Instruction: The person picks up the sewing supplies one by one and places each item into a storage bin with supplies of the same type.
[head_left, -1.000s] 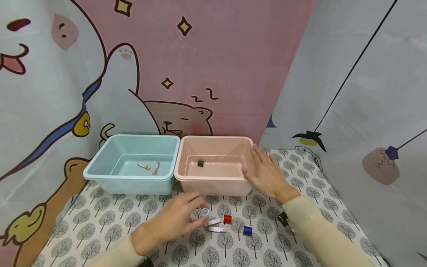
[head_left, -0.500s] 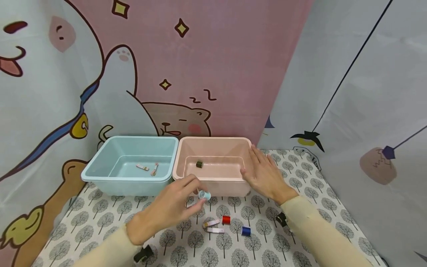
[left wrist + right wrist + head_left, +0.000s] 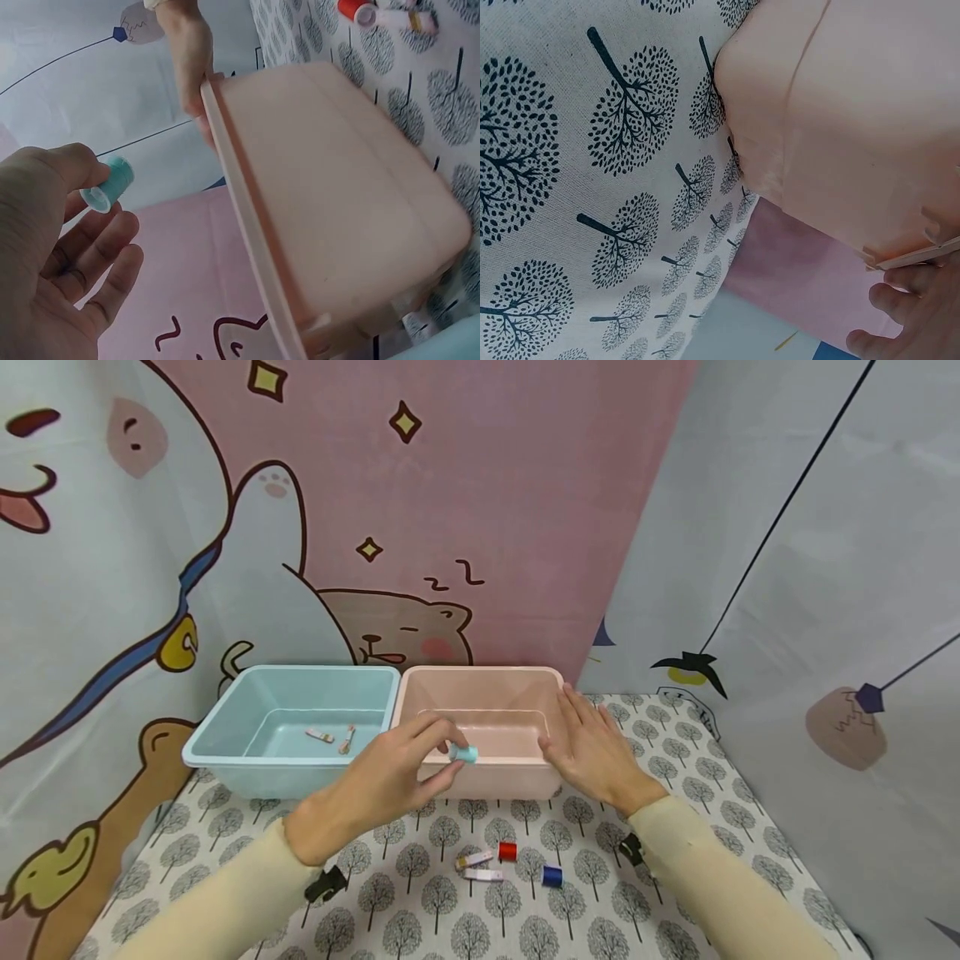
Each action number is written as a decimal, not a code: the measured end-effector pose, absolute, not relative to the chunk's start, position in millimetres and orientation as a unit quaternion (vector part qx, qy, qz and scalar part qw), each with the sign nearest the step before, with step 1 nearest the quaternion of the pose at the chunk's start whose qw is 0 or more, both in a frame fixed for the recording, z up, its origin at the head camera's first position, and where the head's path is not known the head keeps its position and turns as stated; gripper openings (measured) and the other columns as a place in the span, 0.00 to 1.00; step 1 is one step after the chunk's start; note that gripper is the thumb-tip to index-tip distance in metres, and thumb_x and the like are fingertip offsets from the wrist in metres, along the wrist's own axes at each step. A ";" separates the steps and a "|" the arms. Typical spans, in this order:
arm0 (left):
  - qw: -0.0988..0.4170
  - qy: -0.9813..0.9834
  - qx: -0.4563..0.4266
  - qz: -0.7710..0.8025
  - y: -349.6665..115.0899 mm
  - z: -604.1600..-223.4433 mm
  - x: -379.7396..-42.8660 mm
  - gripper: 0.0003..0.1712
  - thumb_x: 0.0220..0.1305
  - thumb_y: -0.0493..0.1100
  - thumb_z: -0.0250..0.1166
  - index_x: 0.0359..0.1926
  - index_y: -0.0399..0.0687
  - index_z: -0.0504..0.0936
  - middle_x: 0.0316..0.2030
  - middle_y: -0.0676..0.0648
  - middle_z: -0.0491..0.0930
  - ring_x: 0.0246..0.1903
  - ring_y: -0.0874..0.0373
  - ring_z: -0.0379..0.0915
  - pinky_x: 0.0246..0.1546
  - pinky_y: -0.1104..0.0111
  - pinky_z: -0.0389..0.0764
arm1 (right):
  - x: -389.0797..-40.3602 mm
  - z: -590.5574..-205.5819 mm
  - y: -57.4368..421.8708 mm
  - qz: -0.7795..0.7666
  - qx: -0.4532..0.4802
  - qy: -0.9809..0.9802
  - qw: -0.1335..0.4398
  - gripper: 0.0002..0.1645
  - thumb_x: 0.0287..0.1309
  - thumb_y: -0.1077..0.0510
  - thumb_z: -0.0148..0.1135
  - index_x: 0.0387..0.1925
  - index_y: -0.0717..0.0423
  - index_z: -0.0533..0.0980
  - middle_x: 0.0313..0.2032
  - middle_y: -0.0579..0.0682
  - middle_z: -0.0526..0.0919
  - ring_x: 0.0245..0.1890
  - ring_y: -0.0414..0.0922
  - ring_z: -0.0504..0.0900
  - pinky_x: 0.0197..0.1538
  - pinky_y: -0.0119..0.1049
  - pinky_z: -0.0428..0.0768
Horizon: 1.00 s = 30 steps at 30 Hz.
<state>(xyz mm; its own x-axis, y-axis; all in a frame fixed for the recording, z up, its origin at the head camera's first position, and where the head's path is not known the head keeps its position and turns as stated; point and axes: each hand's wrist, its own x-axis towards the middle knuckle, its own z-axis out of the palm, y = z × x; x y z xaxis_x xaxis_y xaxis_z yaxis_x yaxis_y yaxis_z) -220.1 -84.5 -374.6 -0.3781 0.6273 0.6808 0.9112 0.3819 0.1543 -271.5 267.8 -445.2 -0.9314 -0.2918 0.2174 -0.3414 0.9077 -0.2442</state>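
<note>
My left hand [image 3: 397, 768] pinches a turquoise spool of thread [image 3: 467, 754] between thumb and fingertips, at the front rim of the pink bin [image 3: 510, 781]. The left wrist view shows the spool [image 3: 111, 184] held at the thumb, the other fingers loosely bent. My right hand [image 3: 596, 752] lies against the pink bin's right rim with its fingers extended. On the cloth in front lie a red spool [image 3: 507, 852], a blue spool [image 3: 552, 877] and two small pale strip-like pieces [image 3: 483, 876], their kind unclear.
A light blue bin [image 3: 277, 779] stands directly left of the pink one, with two small pale pieces [image 3: 320, 736] on its floor. Tree-patterned cloth [image 3: 412, 902] covers the table. A printed curtain [image 3: 525, 510] hangs close behind both bins.
My left hand has picked the turquoise spool up from the cloth and carried it up to the pink bin's rim, now covering the dark green spool inside. My right hand stays put.
</note>
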 end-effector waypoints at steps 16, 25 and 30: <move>0.250 -0.794 -0.483 -0.272 -81.6 -352.4 -250.8 0.15 0.71 0.27 0.79 0.55 0.40 0.88 0.50 0.43 0.90 0.45 0.53 0.96 0.50 0.69 0.97 | -271.8 -444.2 267.0 0.139 0.160 -0.974 0.084 0.59 0.87 0.26 0.42 0.95 0.64 0.48 0.95 0.64 0.49 0.95 0.65 0.53 0.95 0.74 0.51; 0.252 -0.801 -0.482 -0.248 -75.4 -340.6 -270.7 0.17 0.74 0.30 0.78 0.60 0.42 0.92 0.50 0.41 0.89 0.47 0.49 0.93 0.50 0.62 0.96 | -271.9 -444.6 268.5 0.149 0.158 -0.973 0.084 0.59 0.87 0.26 0.43 0.94 0.64 0.49 0.95 0.63 0.49 0.95 0.66 0.53 0.95 0.75 0.51; 0.242 -0.800 -0.486 -0.256 -70.5 -334.5 -281.3 0.15 0.75 0.29 0.77 0.59 0.40 0.92 0.49 0.41 0.89 0.45 0.49 0.93 0.48 0.66 0.96 | -271.9 -444.2 268.1 0.151 0.158 -0.973 0.080 0.59 0.87 0.27 0.43 0.95 0.64 0.48 0.95 0.64 0.49 0.95 0.66 0.53 0.95 0.74 0.50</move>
<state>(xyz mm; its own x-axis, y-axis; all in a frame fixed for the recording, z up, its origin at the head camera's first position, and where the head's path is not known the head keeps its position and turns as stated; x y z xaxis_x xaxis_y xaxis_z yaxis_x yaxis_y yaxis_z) -281.3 -70.5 -334.5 -0.4110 0.6536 0.6356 0.9011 0.3972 0.1742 -271.9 268.1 -444.2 -0.9373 -0.2830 0.2032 -0.3313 0.9047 -0.2679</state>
